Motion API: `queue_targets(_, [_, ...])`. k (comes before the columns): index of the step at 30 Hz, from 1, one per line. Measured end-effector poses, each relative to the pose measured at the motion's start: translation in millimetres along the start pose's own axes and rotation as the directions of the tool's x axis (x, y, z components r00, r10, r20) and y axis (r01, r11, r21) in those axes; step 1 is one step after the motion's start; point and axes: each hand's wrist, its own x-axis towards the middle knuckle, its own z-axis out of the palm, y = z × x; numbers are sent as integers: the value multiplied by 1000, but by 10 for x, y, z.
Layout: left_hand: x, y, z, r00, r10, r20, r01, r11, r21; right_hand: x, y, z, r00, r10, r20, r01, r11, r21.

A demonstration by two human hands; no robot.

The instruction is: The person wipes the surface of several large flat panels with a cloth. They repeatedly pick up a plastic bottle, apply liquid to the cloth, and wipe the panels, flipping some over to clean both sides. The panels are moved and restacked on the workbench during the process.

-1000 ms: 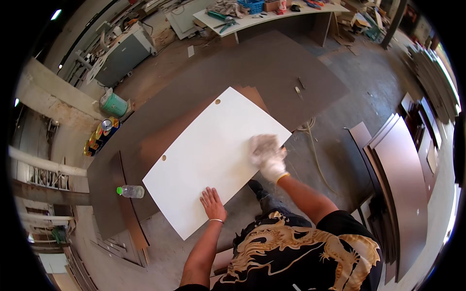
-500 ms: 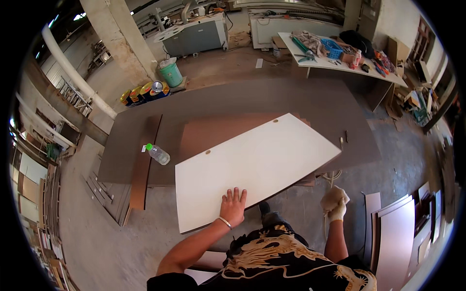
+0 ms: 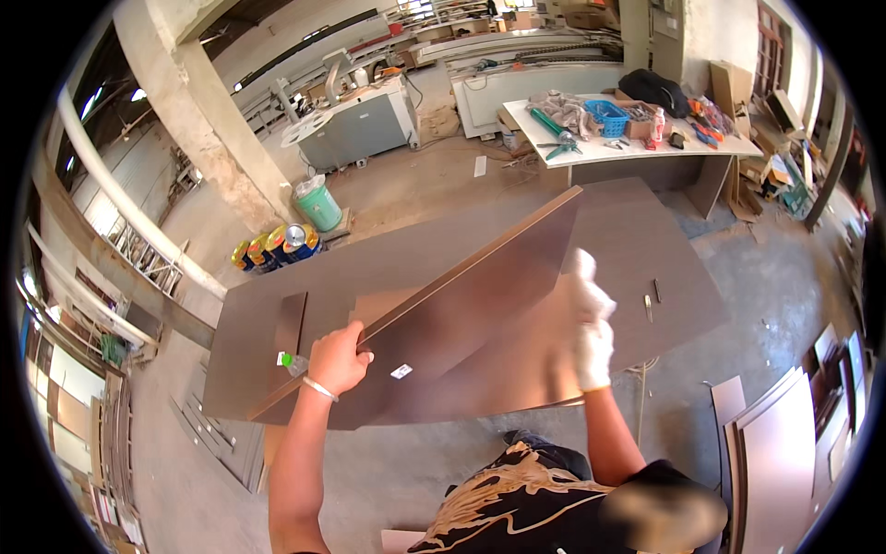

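Brown panel (image 3: 461, 319) is tilted up on edge over the big grey-brown worktable (image 3: 646, 240), its top edge running from the left hand up and away to the far right. Left hand (image 3: 340, 358) is bare, wrapped over that upper edge near its low left end, fingers curled closed on the board. Right hand (image 3: 591, 337) is gloved white and pressed against the panel face further along to the right; blurred, so I cannot tell whether it is clamped on anything or just flat against the surface. A white cloth or glove bulk sits just above it.

Step, as I read it: panel mid-flip or mid-lift, weight shared between the edge grip and the palm on the face.

Next move needs both hands to control the pivot; the lower edge should stay seated on the table so the board does not slide off toward the body.

Just left of the left hand: a clear bottle with green cap (image 3: 290, 362), partly hidden by the panel. Beyond the far end of the grip line, a cluttered white bench (image 3: 628, 148).
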Motion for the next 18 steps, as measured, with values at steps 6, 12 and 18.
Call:
queue_targets(6, [112, 69, 102, 988, -1, -156, -5, 999, -33, 70, -891, 1762, 215, -733, 646, 976, 173, -129])
queue_targets(12, [-343, -540, 54, 915, 53, -400, 10, 988, 155, 1443, -919, 1334, 326, -834, 445, 852, 55, -521])
queue_targets(18, [-690, -854, 66, 883, -248, -398, 314, 943, 109, 2450, -446, 749, 958, -286, 1, 285, 957, 57])
